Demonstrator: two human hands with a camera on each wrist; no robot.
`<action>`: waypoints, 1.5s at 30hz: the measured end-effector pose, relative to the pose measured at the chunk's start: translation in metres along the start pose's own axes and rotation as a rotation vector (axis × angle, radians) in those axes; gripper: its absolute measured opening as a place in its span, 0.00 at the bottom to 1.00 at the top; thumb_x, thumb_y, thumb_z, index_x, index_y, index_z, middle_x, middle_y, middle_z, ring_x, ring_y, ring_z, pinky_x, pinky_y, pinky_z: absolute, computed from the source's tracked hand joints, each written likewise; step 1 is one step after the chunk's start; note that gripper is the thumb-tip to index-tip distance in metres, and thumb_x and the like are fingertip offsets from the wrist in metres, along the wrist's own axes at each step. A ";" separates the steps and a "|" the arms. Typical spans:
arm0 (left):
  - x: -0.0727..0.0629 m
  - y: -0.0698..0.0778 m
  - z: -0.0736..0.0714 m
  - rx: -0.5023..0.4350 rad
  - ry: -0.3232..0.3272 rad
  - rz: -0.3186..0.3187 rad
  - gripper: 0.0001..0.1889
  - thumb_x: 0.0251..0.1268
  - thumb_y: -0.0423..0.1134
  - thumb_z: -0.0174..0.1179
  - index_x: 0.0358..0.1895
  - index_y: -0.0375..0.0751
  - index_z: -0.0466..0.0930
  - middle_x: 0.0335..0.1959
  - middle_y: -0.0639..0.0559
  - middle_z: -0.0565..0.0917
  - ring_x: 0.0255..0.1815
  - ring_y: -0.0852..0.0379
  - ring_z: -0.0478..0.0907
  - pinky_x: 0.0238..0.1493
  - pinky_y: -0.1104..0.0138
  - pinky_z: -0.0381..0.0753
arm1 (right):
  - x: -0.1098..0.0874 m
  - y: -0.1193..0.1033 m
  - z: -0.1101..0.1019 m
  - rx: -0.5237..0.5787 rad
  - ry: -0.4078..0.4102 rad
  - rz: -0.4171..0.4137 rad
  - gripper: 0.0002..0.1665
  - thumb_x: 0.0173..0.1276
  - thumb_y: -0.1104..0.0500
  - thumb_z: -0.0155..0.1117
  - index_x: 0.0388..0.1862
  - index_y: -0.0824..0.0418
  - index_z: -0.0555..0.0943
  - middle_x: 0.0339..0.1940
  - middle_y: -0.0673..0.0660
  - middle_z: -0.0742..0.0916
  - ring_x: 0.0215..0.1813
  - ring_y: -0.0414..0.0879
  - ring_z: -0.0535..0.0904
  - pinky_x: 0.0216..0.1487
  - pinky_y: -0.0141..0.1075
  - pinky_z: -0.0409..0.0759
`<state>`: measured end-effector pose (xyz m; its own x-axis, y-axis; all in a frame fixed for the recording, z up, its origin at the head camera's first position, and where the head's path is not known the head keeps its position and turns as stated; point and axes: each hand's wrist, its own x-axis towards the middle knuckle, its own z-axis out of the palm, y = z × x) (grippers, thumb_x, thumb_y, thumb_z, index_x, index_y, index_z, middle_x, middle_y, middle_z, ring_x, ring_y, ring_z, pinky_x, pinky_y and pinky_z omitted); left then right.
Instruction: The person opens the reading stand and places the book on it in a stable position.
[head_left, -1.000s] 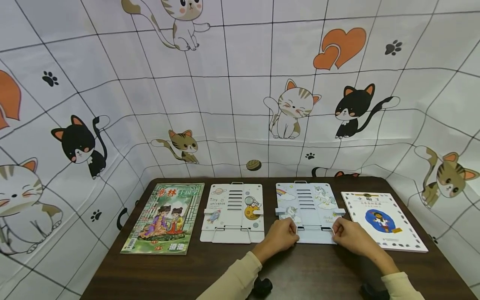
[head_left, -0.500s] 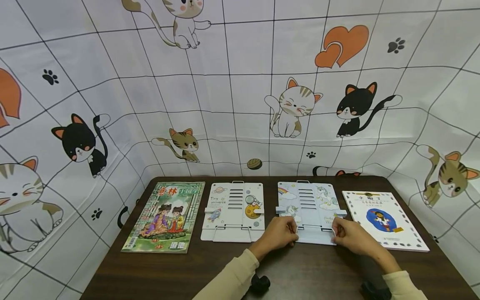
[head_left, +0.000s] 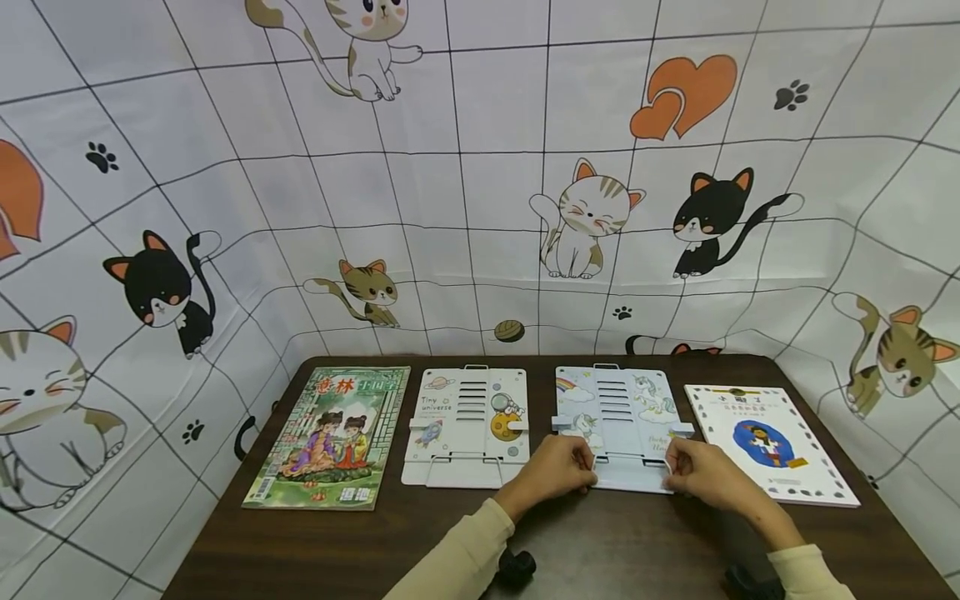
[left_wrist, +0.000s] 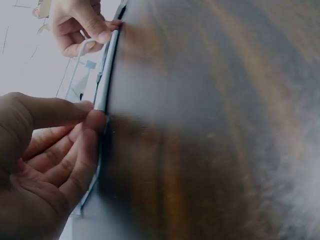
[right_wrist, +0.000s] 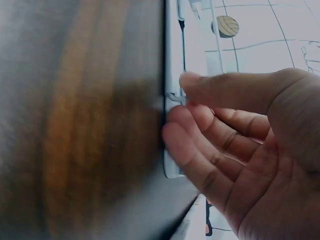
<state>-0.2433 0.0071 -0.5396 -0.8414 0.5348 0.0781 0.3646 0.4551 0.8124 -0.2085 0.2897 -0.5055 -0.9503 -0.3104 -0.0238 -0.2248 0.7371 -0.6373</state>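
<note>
A pale blue book stand with unicorns and a rainbow lies flat on the table in the head view. My left hand pinches at its lower left corner, thumb against fingertips. At the lower right corner, my right hand pinches the wire holder. A raised bend of this wire shows by the right hand in the left wrist view. In the right wrist view the wire end runs between thumb and fingers. My left fingertips hide what exactly they pinch.
A white book stand with a space print lies to the left. Beyond it is a colourful magazine; a white book lies at the right. Cat-print cloth hangs behind the dark table.
The view shifts slightly up and down. Both hands keep their hold at the lower corners of the unicorn book stand, which appears a touch farther right than a second ago.
</note>
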 end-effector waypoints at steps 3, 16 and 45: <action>0.002 0.000 -0.004 0.064 0.002 0.006 0.04 0.63 0.33 0.71 0.32 0.44 0.86 0.21 0.62 0.85 0.18 0.76 0.77 0.25 0.78 0.76 | 0.001 -0.003 -0.004 0.056 -0.010 0.047 0.16 0.66 0.57 0.80 0.35 0.60 0.78 0.25 0.51 0.83 0.25 0.39 0.78 0.26 0.32 0.77; 0.026 0.013 -0.034 0.221 0.304 -0.047 0.06 0.71 0.30 0.61 0.43 0.36 0.87 0.41 0.47 0.86 0.35 0.61 0.77 0.35 0.72 0.78 | 0.030 0.004 -0.037 -0.069 0.290 0.151 0.15 0.79 0.55 0.65 0.45 0.69 0.81 0.38 0.66 0.89 0.38 0.58 0.87 0.33 0.41 0.80; 0.046 0.005 -0.027 -0.011 0.278 -0.244 0.27 0.72 0.30 0.55 0.72 0.22 0.71 0.63 0.25 0.77 0.61 0.38 0.78 0.69 0.46 0.78 | 0.046 0.018 -0.020 0.060 0.192 0.269 0.24 0.84 0.59 0.50 0.67 0.77 0.72 0.64 0.80 0.80 0.68 0.76 0.76 0.64 0.65 0.77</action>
<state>-0.2915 0.0145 -0.5165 -0.9798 0.1972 0.0339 0.1370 0.5372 0.8322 -0.2608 0.3004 -0.5024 -0.9984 0.0132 -0.0553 0.0470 0.7386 -0.6725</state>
